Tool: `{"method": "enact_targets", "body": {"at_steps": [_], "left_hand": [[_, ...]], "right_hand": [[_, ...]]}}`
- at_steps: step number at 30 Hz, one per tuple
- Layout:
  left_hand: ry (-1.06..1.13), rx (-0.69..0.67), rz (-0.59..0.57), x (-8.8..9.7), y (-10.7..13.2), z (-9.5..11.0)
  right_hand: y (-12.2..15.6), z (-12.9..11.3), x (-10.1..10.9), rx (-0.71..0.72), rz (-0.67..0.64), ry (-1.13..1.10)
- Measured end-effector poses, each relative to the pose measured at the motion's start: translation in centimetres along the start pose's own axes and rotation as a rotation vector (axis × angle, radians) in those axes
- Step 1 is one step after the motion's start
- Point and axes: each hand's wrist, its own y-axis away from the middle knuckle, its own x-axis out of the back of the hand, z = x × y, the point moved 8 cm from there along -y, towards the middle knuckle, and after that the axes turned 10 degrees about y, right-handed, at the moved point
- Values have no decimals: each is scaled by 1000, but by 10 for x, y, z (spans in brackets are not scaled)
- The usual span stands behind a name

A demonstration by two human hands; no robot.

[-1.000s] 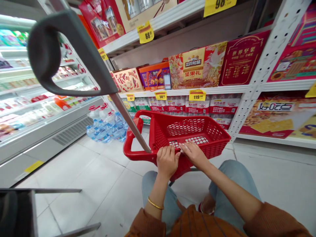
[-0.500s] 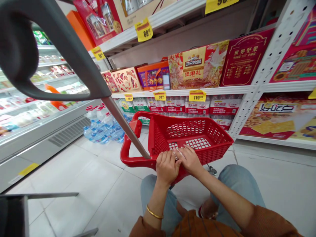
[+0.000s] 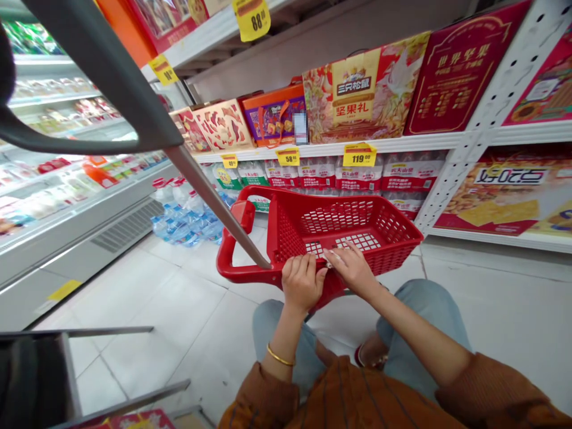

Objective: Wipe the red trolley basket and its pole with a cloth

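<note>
A red plastic wheeled shopping basket (image 3: 308, 292) stands on the floor before my knees. Its inside shows no goods. My left hand (image 3: 302, 281) is wrapped over the near rim, thumb on the outer side. Just to its right, my right hand (image 3: 354, 271) rests over the same rim with fingers curled onto it; a ring shows on it. The two hands are close together at the fingertips. From the basket's left end a metal pole with a grey handle (image 3: 120, 77) slants up toward the upper left.
Shelves hold boxed nut gifts (image 3: 361, 95) above packs of bottled water (image 3: 317, 174). Wrapped blue bottles (image 3: 187, 217) lie on the floor by a chilled display case (image 3: 102, 238). A dark object with metal bars (image 3: 33, 375) is at lower left. Cracker boxes (image 3: 504, 190) sit right.
My view has tilted, so basket and floor sit higher in the picture. My right hand has shifted slightly away from the left along the rim. A red package now shows at bottom left.
</note>
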Motion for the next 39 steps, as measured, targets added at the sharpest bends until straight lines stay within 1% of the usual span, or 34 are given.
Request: {"method": "enact_targets", "body": {"at_steps": [3, 7, 11, 15, 17, 21, 24, 27, 29, 31, 34, 37, 39], "left_hand": [[4, 31, -24, -2, -1, -1], [4, 29, -43, -3, -1, 0], [12, 2, -46, -4, 0, 0], [18, -28, -35, -4, 1, -2], [21, -33, -32, -4, 2, -3], [26, -12, -41, -5, 2, -8], [28, -5, -43, -6, 0, -10], [30, -2, -18, -4, -2, -10], [28, 0, 5, -2, -3, -9], [24, 2, 20, -1, -4, -9], [24, 0, 24, -1, -5, -7], [33, 1, 9, -2, -5, -8], [42, 7, -11, -4, -5, -10]], "right_hand": [[-6, -7, 1, -43, 19, -59], [-14, -22, -2, -49, 41, -102], [-15, -23, -3, -32, 65, -70], [-12, -18, -4, 15, 37, -22], [-8, -13, -5, 15, 23, -11], [1, 2, -11, -20, -28, -21], [11, 15, -12, -39, -39, -15], [19, 25, -13, -55, -57, -6], [19, 27, -13, -74, -68, -2], [15, 23, -12, -93, -57, -8], [2, 8, -9, -82, -27, -41], [-9, -6, -9, -58, -13, -55], [-12, -9, -10, -56, -2, -35]]}}
